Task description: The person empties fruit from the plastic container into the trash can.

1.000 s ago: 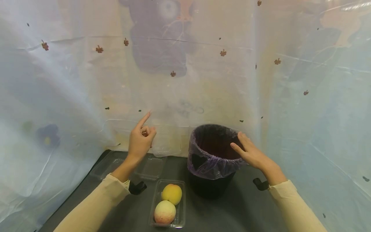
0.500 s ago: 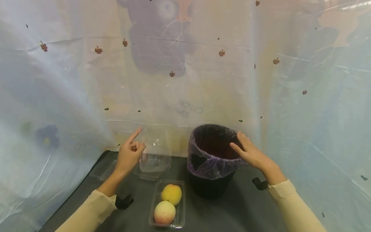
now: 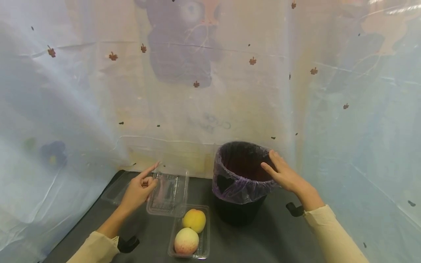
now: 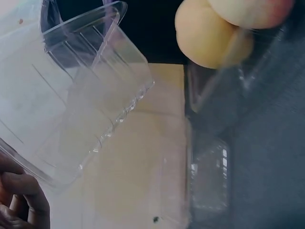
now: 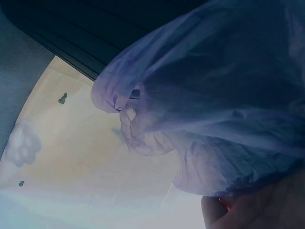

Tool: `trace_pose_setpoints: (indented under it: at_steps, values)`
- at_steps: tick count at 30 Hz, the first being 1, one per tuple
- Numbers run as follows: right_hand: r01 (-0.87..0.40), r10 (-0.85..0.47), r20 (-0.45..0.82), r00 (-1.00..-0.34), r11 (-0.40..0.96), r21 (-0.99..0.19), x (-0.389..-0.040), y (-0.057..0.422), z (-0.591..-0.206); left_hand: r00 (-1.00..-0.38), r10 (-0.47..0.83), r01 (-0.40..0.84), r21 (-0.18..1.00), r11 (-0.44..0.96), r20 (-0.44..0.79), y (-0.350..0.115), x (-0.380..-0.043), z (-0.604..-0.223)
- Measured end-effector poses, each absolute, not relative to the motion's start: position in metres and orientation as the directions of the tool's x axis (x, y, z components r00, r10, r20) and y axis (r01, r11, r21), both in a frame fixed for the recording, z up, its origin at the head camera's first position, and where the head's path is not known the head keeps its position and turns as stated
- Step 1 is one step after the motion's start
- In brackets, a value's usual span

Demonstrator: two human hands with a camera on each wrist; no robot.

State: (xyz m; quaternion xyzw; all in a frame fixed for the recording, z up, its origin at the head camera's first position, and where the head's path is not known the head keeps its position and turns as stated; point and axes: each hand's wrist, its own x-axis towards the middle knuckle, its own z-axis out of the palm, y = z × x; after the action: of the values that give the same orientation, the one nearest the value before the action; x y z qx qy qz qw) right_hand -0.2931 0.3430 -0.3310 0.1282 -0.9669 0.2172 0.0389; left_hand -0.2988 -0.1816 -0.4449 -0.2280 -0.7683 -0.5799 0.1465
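Observation:
My left hand [image 3: 136, 191] pinches the edge of a clear plastic container [image 3: 171, 190], its index finger stretched out along it. In the left wrist view the same ribbed container [image 4: 95, 95] hangs tilted, with curled fingers [image 4: 24, 195] at its lower corner. Close by on the table, a second clear container [image 3: 204, 252] holds a yellow peach [image 3: 194, 220] and a pale, red-blushed peach [image 3: 186, 241]. My right hand [image 3: 286, 173] lies with straight fingers at the right rim of a black bin [image 3: 240, 212] lined with a purple bag [image 3: 245, 190].
More clear plastic containers [image 3: 115, 191] lie at the back left of the dark table [image 3: 250, 244]. A printed plastic sheet [image 3: 230, 102] hangs behind and along both sides. A black strap end [image 3: 128, 244] sticks out by the left cuff.
My left hand has come down and leftward, bringing the clear container from against the back sheet to low over the table, beside the peaches. The right hand stays at the bin rim.

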Motion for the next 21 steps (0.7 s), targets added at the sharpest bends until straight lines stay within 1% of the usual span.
trace_pose_setpoints:
  at_steps: [4, 9, 12, 17, 21]
  values:
    - [-0.268, -0.234, 0.133, -0.963, 0.863, -0.427, -0.293, 0.343, -0.33, -0.871, 0.176, 0.49, 0.838, 0.241, 0.459, -0.191, -0.295, -0.456]
    - [-0.276, -0.239, 0.139, -0.961, 0.865, -0.418, -0.293, 0.342, -0.329, -0.88, 0.185, 0.473, 0.836, 0.277, 0.437, -0.204, -0.291, -0.47]
    - [-0.274, -0.237, 0.14, -0.961, 0.868, -0.414, -0.292, 0.341, -0.329, -0.885, 0.21, 0.462, 0.835, 0.297, 0.415, -0.213, -0.289, -0.479]
    - [-0.266, -0.23, 0.135, -0.964, 0.867, -0.421, -0.29, 0.34, -0.33, -0.893, 0.258, 0.436, 0.851, 0.293, 0.369, -0.23, -0.285, -0.492]
    - [-0.264, -0.228, 0.136, -0.964, 0.867, -0.422, -0.291, 0.34, -0.331, -0.903, 0.301, 0.392, 0.872, 0.292, 0.306, -0.243, -0.283, -0.5]
